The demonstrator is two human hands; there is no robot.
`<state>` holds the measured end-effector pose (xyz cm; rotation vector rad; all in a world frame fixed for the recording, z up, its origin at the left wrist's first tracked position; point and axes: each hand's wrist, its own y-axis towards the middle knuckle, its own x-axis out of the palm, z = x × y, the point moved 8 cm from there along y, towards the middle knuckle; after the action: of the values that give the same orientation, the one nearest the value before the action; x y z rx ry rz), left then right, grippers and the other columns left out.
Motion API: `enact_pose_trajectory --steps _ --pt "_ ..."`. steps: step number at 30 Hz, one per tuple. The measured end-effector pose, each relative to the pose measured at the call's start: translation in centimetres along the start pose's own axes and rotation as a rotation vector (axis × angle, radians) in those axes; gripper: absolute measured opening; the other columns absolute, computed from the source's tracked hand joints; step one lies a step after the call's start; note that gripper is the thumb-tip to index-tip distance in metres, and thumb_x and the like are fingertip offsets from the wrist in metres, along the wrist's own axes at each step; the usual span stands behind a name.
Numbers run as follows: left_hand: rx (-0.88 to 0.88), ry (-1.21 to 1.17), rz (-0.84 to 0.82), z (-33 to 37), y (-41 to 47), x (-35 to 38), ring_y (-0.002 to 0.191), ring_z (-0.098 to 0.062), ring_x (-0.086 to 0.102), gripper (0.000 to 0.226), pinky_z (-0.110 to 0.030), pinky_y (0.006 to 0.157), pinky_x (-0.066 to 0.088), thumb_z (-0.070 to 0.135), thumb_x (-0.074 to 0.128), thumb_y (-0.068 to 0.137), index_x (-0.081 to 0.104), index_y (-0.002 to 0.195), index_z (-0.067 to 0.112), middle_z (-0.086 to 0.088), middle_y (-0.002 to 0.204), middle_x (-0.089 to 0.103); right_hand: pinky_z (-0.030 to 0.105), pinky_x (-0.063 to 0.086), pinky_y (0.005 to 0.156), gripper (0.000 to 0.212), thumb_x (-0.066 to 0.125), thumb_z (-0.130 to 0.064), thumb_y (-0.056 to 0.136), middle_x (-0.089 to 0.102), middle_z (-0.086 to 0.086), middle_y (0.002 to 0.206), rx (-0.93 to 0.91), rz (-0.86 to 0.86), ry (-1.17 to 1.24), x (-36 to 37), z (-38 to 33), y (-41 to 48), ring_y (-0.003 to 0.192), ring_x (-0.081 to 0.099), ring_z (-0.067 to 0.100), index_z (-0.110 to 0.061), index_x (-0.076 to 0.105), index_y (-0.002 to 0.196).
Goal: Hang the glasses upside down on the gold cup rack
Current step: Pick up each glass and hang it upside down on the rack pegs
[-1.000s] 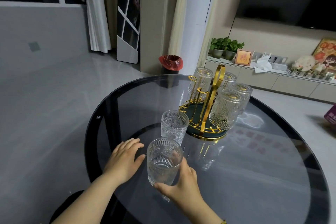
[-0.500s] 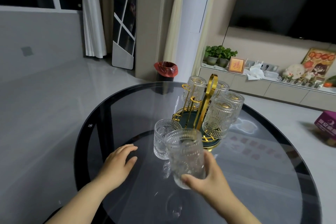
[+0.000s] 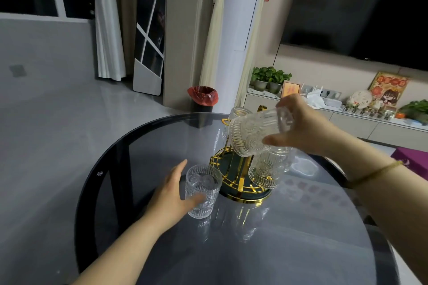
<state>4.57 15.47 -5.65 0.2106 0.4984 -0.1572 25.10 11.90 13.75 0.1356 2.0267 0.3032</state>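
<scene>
My right hand (image 3: 305, 127) grips an embossed clear glass (image 3: 252, 132), tipped mouth down and to the left, right over the gold cup rack (image 3: 238, 183). The rack has a dark green base with a gold rim. Several glasses hang upside down on it, one at the front right (image 3: 266, 171) and one at the back (image 3: 238, 112). A second loose glass (image 3: 202, 190) stands upright on the table just left of the rack. My left hand (image 3: 171, 192) curls around its left side, thumb in front, fingers apart.
The round dark glass table (image 3: 139, 136) carries everything; its curved edge runs close on the left. Beyond it stand a bin with a red bag (image 3: 203, 97) and a low sideboard with potted plants (image 3: 268, 78). A purple box (image 3: 410, 159) lies at the right.
My right hand lifted its glass from the near table edge up over the rack and tipped it over. My left hand slid right, from flat on the table to the standing glass.
</scene>
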Motion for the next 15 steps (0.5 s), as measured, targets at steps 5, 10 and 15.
enact_pose_trajectory --steps 5,10,15 --pt "-0.029 -0.023 -0.035 0.4 1.0 1.4 0.136 -0.020 0.021 0.105 -0.039 0.107 0.027 0.038 0.078 0.060 0.008 0.138 0.034 0.002 0.151 0.018 0.029 0.048 0.082 0.071 0.076 -0.026 0.060 0.049 0.010 0.126 -0.049 -0.097 -0.164 1.4 -1.2 3.3 0.102 0.047 0.021 -0.016 0.036 0.119" --pt "-0.026 -0.073 -0.013 0.7 1.6 2.3 0.132 -0.018 0.029 0.106 -0.034 0.104 0.029 0.025 0.077 0.061 0.005 0.138 0.034 0.000 0.147 0.027 0.039 0.039 0.101 0.076 0.075 -0.025 0.063 0.043 0.010 0.131 -0.060 -0.185 -0.272 4.0 -1.3 5.2 0.116 0.042 0.026 -0.017 0.034 0.127" --pt "-0.017 -0.093 0.019 -0.3 2.2 1.5 0.129 -0.018 0.033 0.106 -0.037 0.105 0.032 0.026 0.079 0.060 0.007 0.137 0.036 0.001 0.143 0.033 0.039 0.032 0.107 0.079 0.073 -0.023 0.065 0.041 0.011 0.136 -0.082 -0.246 -0.323 6.6 -1.1 6.0 0.123 0.036 0.027 -0.015 0.029 0.130"
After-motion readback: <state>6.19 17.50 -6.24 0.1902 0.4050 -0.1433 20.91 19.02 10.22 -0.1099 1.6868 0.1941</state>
